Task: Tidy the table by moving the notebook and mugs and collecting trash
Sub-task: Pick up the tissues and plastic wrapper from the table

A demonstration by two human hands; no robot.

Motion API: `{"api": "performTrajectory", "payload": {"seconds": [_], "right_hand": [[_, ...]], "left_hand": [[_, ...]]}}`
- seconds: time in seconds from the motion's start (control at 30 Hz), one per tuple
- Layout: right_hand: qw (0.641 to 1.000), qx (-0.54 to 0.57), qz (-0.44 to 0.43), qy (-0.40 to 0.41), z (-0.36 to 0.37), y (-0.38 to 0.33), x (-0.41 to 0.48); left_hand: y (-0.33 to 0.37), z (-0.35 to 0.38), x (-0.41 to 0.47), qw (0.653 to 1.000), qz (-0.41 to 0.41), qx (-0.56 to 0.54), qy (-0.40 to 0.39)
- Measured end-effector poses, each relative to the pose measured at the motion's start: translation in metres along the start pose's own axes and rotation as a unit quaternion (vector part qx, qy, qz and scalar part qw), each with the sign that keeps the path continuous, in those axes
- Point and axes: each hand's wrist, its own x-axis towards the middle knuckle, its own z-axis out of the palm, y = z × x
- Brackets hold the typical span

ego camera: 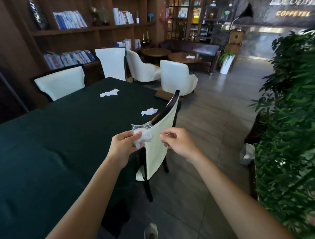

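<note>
On the green-clothed table (pixel 68 129) lie two crumpled tissues (pixel 109 93), bookshelves (pixel 68 30) behind

Matt green cloth table (pixel 51 136); crumpled white tissue (pixel 142 137).

1. On the dark wall (pixel 289 18) far off to my upper right, I read gold letters (pixel 292 13): "COFFETEL", somewhat blurred.
2. Above them are larger pale letters (pixel 289 2), cut off by the frame's top edge; I cannot read them.
3. The book spines on the shelves (pixel 69 20) are too small to read.
</note>
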Motion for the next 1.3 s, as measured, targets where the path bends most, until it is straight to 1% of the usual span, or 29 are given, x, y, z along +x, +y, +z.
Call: {"api": "performTrajectory", "payload": {"seconds": [0.17,0.27,0.5,0.63,0.8,0.9,0.97,1.17,1.3], "right_hand": [[1.000,-0.011,-0.002,0.011,-0.018,0.001,0.088],[1.000,-0.019,0.012,0.011,-0.023,0.002,0.144],[0.997,-0.059,0.048,-0.003,-0.012,0.020,0.262],[0.995,-0.062,0.077,-0.019,-0.011,0.036,0.307],[0.992,-0.091,0.080,-0.034,-0.009,0.048,0.374],[0.988,-0.125,0.066,-0.061,-0.010,0.059,0.414],[0.978,-0.180,0.043,-0.096,-0.011,0.069,0.442],[0.934,-0.293,0.002,-0.206,-0.007,0.107,0.545],[0.900,-0.335,0.008,-0.278,0.009,0.128,0.603]], "left_hand": [[0.003,0.025,0.094,1.000,0.000,-0.002,0.000],[0.009,0.033,0.151,1.000,-0.017,-0.021,-0.005],[0.014,0.034,0.272,0.998,-0.045,-0.029,0.027],[0.010,0.037,0.318,0.996,-0.068,-0.028,0.045],[0.005,0.038,0.365,0.993,-0.083,-0.050,0.068],[0.000,0.041,0.394,0.989,-0.097,-0.057,0.096],[-0.004,0.043,0.414,0.986,-0.103,-0.055,0.116],[-0.011,0.050,0.474,0.976,-0.088,-0.041,0.193],[-0.016,0.056,0.500,0.955,-0.102,-0.061,0.271]]}}
